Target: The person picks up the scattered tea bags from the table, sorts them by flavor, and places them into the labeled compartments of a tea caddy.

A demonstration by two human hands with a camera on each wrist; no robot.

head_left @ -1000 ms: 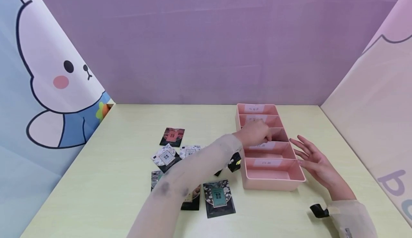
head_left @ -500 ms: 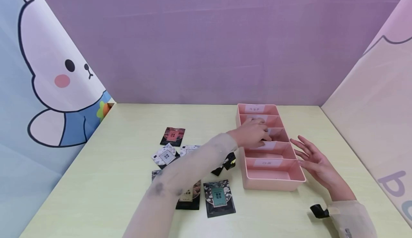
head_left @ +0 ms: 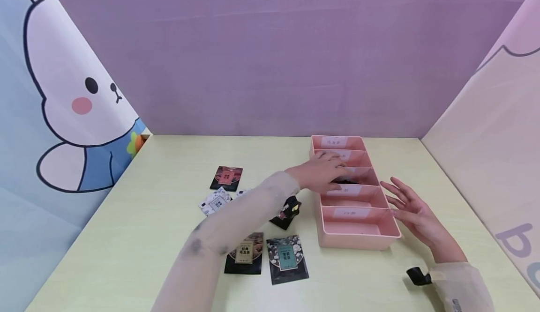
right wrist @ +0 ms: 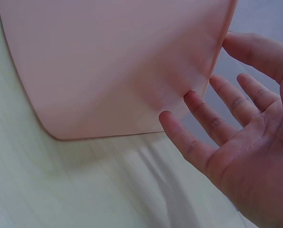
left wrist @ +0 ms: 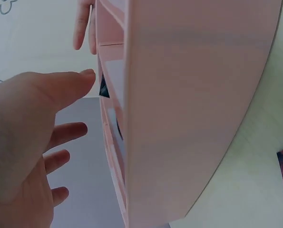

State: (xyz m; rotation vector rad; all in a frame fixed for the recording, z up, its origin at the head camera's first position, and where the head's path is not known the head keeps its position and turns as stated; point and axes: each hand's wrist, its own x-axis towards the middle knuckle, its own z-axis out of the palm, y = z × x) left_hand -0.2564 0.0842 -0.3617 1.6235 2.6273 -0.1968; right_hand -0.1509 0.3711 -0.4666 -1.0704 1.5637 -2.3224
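A pink box (head_left: 358, 242) with several labelled compartments stands right of the table's middle. Over its left side hangs my left hand (head_left: 320, 171), fingers spread and apart, holding nothing. In the left wrist view, the thumb and fingers of that hand (left wrist: 32, 123) are separated beside the box rim. A dark sachet (head_left: 348, 181) lies in the middle compartment, partly covered by the fingers. My right hand (head_left: 411, 211) is at the box's right side with its fingers extended. The right wrist view has its thumb (right wrist: 248, 47) and fingertips right at the box wall.
Tea sachets lie left of the box: a red one (head_left: 226, 178), a white one (head_left: 216, 201), a brown one (head_left: 245, 256), a green-labelled one (head_left: 287, 259) and a dark one (head_left: 284, 218). My left forearm (head_left: 228, 227) hides part of the group. A purple wall (head_left: 270, 59) closes the back.
My left hand has risen from the middle compartment and shifted left, its fingers spreading, leaving a dark sachet showing there. The right hand has stayed in place.
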